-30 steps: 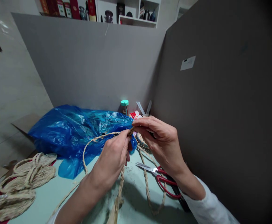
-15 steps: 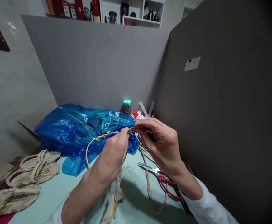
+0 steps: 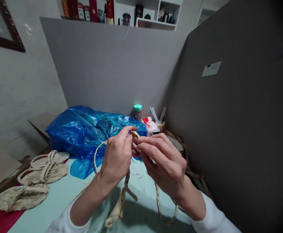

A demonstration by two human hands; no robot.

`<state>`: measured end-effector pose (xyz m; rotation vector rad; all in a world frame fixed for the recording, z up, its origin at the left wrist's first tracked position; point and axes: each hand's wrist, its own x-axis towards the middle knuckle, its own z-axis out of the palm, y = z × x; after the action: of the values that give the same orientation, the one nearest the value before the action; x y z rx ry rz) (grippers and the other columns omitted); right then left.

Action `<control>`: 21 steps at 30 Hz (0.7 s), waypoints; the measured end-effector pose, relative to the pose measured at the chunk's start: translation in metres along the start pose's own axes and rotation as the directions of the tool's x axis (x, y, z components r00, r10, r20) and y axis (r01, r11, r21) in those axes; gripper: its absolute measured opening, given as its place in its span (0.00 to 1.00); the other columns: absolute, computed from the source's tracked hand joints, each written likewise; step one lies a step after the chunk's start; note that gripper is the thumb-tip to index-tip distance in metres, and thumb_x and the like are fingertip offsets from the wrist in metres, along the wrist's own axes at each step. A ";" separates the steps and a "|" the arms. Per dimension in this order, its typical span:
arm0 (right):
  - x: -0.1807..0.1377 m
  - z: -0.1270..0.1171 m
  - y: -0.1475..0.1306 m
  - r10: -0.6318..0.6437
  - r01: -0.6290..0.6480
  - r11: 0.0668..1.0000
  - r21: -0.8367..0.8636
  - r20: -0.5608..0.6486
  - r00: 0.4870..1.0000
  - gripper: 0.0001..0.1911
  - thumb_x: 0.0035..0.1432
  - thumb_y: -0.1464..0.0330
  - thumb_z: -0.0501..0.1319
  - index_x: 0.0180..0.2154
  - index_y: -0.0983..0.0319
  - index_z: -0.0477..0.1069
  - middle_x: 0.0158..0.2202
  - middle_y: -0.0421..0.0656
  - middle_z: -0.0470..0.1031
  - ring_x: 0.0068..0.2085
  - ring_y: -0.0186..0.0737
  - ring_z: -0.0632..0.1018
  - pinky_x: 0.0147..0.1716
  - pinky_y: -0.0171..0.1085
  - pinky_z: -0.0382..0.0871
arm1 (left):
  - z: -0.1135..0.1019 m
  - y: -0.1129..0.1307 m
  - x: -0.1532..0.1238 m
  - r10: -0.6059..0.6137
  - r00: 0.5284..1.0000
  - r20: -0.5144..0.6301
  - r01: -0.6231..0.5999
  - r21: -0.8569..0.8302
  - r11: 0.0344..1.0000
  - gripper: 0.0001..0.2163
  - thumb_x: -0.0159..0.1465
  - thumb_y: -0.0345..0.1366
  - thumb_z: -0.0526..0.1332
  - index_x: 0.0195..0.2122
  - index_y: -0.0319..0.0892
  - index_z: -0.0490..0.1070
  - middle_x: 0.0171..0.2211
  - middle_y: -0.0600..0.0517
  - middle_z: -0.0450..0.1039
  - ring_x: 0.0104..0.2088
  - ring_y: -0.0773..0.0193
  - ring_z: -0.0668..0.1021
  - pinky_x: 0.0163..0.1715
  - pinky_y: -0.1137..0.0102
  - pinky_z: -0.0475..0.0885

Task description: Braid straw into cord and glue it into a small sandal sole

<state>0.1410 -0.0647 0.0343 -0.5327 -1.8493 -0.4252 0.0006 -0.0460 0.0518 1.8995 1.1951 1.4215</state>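
Note:
My left hand [image 3: 117, 157] and my right hand [image 3: 164, 163] are raised over the pale green table [image 3: 53, 207], fingertips meeting. Both pinch a braided straw rope [image 3: 124, 191] near its top end, with fingers curled closed on it. The braid loops out to the left of my left hand and hangs down beneath both hands to the table, where loose flat straw ends trail. A second braided length [image 3: 159, 202] drops under my right wrist.
A crumpled blue plastic bag [image 3: 83, 129] lies behind the hands. Woven straw sandals [image 3: 31, 181] sit at the left. A jar with a teal lid [image 3: 137, 111], a red-white packet [image 3: 151, 124] and a cup of sticks [image 3: 159, 118] stand by the grey partition [image 3: 229, 129].
The view has swung, so everything sits further right. My hands came closer together and my right hand lowered; the red scissors seen earlier are now hidden behind it.

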 end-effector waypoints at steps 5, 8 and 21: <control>-0.002 0.002 -0.001 -0.107 0.109 0.993 -0.039 0.052 0.993 0.14 0.58 0.84 0.59 0.45 0.67 0.72 0.38 0.52 0.80 0.40 0.43 0.79 0.39 0.44 0.78 | 0.001 -0.004 -0.001 -0.107 0.993 0.053 0.117 -0.235 0.965 0.11 0.65 0.32 0.55 0.46 0.42 0.72 0.26 0.54 0.76 0.29 0.62 0.76 0.33 0.70 0.67; -0.001 0.003 -0.003 -0.145 0.152 0.985 -0.077 0.089 0.985 0.12 0.60 0.83 0.57 0.43 0.68 0.73 0.37 0.53 0.80 0.40 0.45 0.79 0.38 0.45 0.79 | 0.004 -0.006 0.001 -0.183 0.970 0.158 0.238 -0.493 0.837 0.11 0.63 0.33 0.58 0.47 0.41 0.70 0.28 0.52 0.78 0.29 0.63 0.78 0.32 0.71 0.69; -0.003 0.006 -0.007 -0.165 0.186 0.974 -0.128 0.159 0.973 0.10 0.59 0.84 0.58 0.39 0.72 0.75 0.34 0.54 0.79 0.41 0.48 0.80 0.43 0.45 0.78 | -0.002 0.003 0.003 -0.251 0.922 0.294 0.387 -0.731 0.562 0.13 0.62 0.32 0.61 0.47 0.36 0.71 0.33 0.45 0.82 0.35 0.60 0.83 0.40 0.69 0.74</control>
<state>0.1335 -0.0677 0.0292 -0.5088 -2.0272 -0.6553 0.0001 -0.0450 0.0570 1.0704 0.6101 1.2497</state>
